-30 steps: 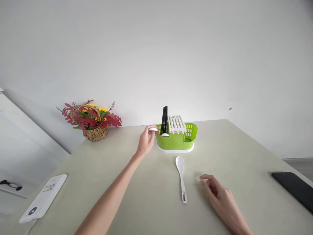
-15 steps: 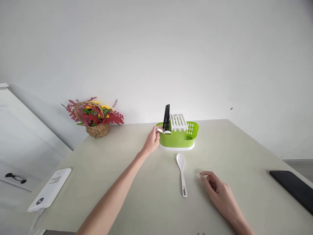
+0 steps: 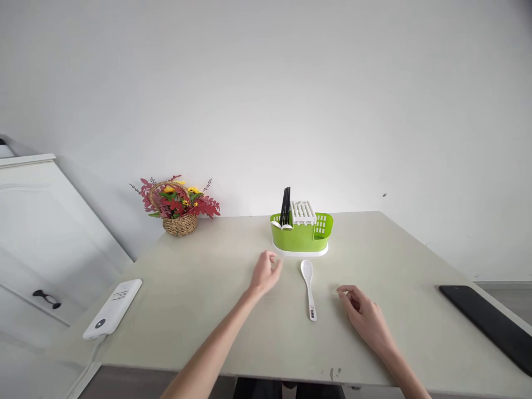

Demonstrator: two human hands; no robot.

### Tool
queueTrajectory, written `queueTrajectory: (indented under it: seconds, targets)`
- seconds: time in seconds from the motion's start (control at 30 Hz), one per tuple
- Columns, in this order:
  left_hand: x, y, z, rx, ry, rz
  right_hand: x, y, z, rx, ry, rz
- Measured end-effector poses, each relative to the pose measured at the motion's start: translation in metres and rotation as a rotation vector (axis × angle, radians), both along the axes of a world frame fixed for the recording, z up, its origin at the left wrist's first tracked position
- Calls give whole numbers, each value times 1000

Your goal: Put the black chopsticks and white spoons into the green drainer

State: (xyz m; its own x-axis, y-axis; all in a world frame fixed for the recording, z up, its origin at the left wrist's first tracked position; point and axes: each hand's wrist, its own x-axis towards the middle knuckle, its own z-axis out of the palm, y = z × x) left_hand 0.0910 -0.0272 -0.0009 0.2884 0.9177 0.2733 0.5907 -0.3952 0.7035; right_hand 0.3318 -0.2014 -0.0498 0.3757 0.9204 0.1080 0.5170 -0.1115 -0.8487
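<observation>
My left hand (image 3: 266, 271) is over the table in front of the green caddy, left of the spoon; thumb and fingers are apart and it holds nothing. A white spoon (image 3: 308, 285) lies on the table, bowl toward the caddy. My right hand (image 3: 362, 313) rests right of the spoon, fingers curled in and thumb close to the index fingertip, with nothing seen in it. The green utensil caddy (image 3: 297, 240) has a white base and a white slotted rack (image 3: 303, 212) on top. Black chopsticks (image 3: 285, 206) and two white spoons (image 3: 286, 227) stand in its left part.
A wicker basket (image 3: 180, 225) of artificial flowers stands at the back left. A white power bank (image 3: 114, 307) with a cable lies at the left edge, a black phone (image 3: 486, 321) at the right. The wall is behind the table (image 3: 208, 343), a white cabinet (image 3: 45, 238) at left.
My left hand has let go of a white spoon in the caddy and drawn back toward me. My right hand has barely moved. The view has shifted slightly.
</observation>
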Motion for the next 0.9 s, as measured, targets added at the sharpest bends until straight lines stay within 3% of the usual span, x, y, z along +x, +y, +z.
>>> queueTrajectory:
  seconds: [0.1,0.23,0.37,0.5,0.63,0.77,0.87,0.9]
  targets:
    - [33,-27,-5,-39,254,-78,0,0,-1,30,-3,-9]
    - [77,-44,12,-56,508,-94,-2,0,-1,70,2,-12]
    - [103,-49,26,-33,701,-128,-3,1,-1,91,5,-10]
    - [105,-58,33,-39,727,-170,-3,2,-1,99,11,-8]
    - [83,-61,47,-73,709,-252,-2,1,-3,81,9,6]
    - [44,-45,86,-92,611,-373,0,-1,-2,77,-1,21]
    - [13,-19,138,-58,440,-410,-1,-3,0,64,-9,26]
    - [3,-10,157,-51,231,-419,-1,-3,1,56,-11,21]
